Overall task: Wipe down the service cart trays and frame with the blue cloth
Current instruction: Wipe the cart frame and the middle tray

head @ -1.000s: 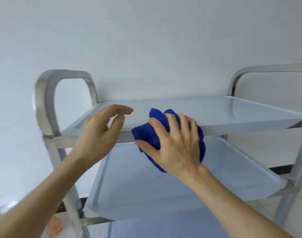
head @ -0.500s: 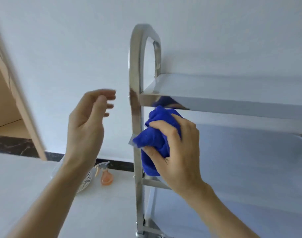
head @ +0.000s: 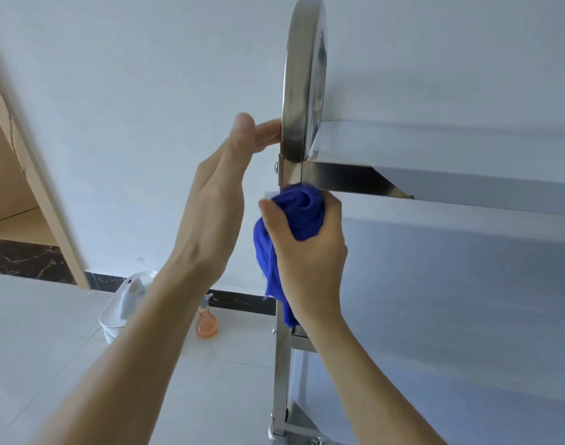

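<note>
R hand (head: 310, 252) clamps the blue cloth (head: 294, 220) against the cart upright (head: 282, 364), just below the top tray (head: 451, 175) corner. L hand (head: 216, 200) open, fingertips touching the handle loop (head: 298, 91) at 12 o'clock of the cloth. Frame wipe underway; lower post, base likely remain. Tray cleanliness: can't tell.

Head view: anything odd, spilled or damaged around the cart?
Nothing stands out. The right hand presses the blue cloth on the cart's upright post, the left hand reaches the handle loop. An orange spray bottle stands upright on the floor; no spill shows.
</note>
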### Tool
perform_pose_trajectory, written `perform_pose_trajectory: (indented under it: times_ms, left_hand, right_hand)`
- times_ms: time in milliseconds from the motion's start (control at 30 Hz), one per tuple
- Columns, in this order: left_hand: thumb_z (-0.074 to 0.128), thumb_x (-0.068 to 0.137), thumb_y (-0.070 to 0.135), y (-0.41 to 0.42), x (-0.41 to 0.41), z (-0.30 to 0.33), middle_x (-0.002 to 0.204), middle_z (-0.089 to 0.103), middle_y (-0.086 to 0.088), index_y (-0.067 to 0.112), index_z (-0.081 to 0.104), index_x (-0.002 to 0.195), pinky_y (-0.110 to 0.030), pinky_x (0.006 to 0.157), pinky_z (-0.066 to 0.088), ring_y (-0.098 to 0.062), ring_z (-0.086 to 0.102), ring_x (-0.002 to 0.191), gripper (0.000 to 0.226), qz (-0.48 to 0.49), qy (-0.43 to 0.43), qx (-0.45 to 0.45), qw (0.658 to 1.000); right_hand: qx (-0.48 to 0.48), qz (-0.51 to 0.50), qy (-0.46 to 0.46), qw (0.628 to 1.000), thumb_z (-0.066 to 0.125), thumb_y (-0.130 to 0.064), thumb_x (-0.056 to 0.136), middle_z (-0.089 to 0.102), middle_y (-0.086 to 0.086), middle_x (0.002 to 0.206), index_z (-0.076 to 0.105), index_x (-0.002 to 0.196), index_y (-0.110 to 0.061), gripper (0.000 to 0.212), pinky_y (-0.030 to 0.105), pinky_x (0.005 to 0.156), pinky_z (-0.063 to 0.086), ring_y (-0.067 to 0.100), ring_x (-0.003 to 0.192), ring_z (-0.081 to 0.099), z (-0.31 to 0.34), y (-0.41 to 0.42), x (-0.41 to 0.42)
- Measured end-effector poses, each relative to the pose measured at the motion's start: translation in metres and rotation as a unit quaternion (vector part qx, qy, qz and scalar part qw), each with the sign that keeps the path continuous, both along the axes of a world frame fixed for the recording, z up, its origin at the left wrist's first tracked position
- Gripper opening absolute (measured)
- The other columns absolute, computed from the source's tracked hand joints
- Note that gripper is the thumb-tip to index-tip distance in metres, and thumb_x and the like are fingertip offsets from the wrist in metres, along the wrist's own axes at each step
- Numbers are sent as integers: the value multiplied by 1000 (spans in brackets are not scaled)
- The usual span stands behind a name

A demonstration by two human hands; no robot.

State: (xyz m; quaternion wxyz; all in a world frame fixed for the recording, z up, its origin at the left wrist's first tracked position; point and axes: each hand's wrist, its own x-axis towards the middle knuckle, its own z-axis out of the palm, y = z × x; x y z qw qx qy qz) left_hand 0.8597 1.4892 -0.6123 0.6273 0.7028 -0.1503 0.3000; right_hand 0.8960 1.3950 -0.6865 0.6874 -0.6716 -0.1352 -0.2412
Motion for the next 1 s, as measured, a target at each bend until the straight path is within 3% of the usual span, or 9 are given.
perform_pose_trajectory:
  times_ms: [200, 267, 367, 533, 700, 800, 867, 1000]
  left_hand:
    - [40, 106, 38, -4, 5, -5, 121, 70, 16, 25, 66, 125, -21, 100, 41, -1, 59, 121, 35, 24, -26, 6, 999]
    - [46, 106, 28, -9, 5, -9, 114, 72, 17, 21, 64, 127, -8, 90, 43, 2, 62, 111, 29, 9, -25, -7, 1000]
    - [48, 105, 16, -13, 3, -12, 110, 72, 18, 15, 60, 132, -6, 86, 44, 8, 63, 105, 29, 4, -40, -17, 999]
    - [47, 106, 16, -16, 4, -15, 114, 69, 13, 12, 53, 140, -8, 88, 46, 9, 63, 105, 35, 7, -36, -7, 999]
    - [47, 105, 20, -17, 8, -21, 132, 66, 2, 19, 50, 143, -13, 97, 43, -3, 60, 118, 38, 26, -39, 13, 999]
    - [47, 104, 21, -18, 8, -28, 147, 54, 1, 20, 37, 152, -29, 108, 42, -18, 58, 114, 49, 26, -50, 61, 997]
    - [47, 105, 20, -19, 7, -37, 151, 48, 2, 24, 28, 156, -35, 112, 42, -16, 57, 118, 54, 31, -41, 85, 995]
    - [47, 106, 22, -19, 0, -56, 128, 58, 9, 42, 17, 155, -32, 100, 50, -15, 60, 116, 61, 26, 19, 102, 994]
  right_hand:
    - [-108, 28, 45, 993, 77, -53, 74, 66, -17, 96, 45, 106, -50, 46, 29, 80, 56, 9, 87, 66, -77, -15, -6]
    - [-103, 48, 54, 992, 82, -44, 77, 66, -15, 93, 48, 104, -43, 43, 27, 81, 55, 10, 87, 65, -71, -18, -5]
    - [-40, 79, 33, 996, 83, -39, 79, 67, -16, 98, 54, 108, -33, 41, 15, 81, 51, 5, 93, 65, -31, -17, -3]
    - [-6, 46, -9, 999, 81, -43, 79, 67, -14, 116, 52, 123, -30, 54, 38, 93, 55, 11, 109, 64, 6, -8, 9]
    - [-158, -2, 10, 987, 81, -44, 78, 61, -11, 124, 42, 128, -34, 65, 42, 91, 55, 13, 112, 61, -58, -15, 3]
    - [-308, 11, 32, 951, 80, -55, 74, 59, -6, 119, 38, 130, -36, 73, 44, 89, 53, 21, 106, 59, -81, -32, 3]
    - [-370, 46, 35, 927, 80, -61, 71, 58, -4, 119, 42, 132, -32, 77, 42, 91, 51, 23, 106, 57, -75, -49, 4]
    - [-444, 11, 16, 896, 72, -68, 74, 57, -3, 124, 44, 133, -38, 71, 37, 91, 48, 23, 109, 55, -63, -93, 2]
